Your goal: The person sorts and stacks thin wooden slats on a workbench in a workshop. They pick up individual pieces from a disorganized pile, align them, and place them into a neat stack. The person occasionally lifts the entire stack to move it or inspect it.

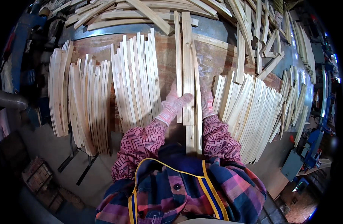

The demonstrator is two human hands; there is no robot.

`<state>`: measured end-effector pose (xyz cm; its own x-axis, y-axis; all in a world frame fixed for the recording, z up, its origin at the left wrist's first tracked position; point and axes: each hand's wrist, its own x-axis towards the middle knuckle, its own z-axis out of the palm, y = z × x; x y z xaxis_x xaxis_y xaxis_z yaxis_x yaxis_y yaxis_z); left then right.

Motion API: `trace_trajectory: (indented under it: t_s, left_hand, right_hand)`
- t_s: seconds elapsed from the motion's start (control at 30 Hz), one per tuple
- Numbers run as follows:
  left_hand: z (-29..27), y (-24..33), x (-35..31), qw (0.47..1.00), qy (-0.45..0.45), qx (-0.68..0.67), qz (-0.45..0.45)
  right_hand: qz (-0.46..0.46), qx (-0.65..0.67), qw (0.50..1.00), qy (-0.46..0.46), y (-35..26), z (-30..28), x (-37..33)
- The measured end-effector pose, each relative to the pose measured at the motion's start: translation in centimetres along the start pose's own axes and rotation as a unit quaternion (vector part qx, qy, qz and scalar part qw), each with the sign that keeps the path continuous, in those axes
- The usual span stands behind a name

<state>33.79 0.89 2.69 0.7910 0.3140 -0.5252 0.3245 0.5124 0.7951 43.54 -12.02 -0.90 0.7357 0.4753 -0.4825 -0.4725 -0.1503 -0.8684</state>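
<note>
A small bundle of long pale wooden strips (187,67) points away from me, its near end close to my body. My left hand (176,100), in a pinkish knit glove, is closed on the bundle's left side, with the thumb across the top of the middle strip. On the other side my right hand (207,98), gloved alike, grips the rightmost strip's edge; its fingers are partly hidden. The strips are uneven at their ends, and the middle one lies over a lower one. Pink patterned sleeves cover both forearms.
Rows of strips stand side by side on the brown worktable (212,56): a left row (91,100), a middle row (136,78) and a right row (251,115). Loose strips (141,16) lie heaped at the far side. Blue machinery (309,147) stands at right.
</note>
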Motion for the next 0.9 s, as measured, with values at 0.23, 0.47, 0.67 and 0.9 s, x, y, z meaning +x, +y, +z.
trace_trajectory:
  t_s: [0.23,0.47,0.67,0.9]
  left_hand:
    - [-1.1,0.3,0.7,0.967,0.074,0.223,-0.095]
    - [-2.1,1.7,-2.3,0.997,-0.071,0.012,-0.023]
    - [-4.1,-1.1,-6.0,0.988,-0.119,-0.091,-0.042]
    - [-2.0,-1.4,-11.4,0.972,-0.104,0.193,-0.080]
  right_hand:
    - [-0.030,-0.176,0.984,0.019,-4.8,1.4,-1.3]
    - [0.043,-0.048,0.998,0.005,-5.6,3.5,-3.7]
    - [0.066,-0.006,0.995,0.078,-2.9,3.8,-6.5]
    - [0.089,-0.010,0.995,0.044,-3.4,4.4,-8.2]
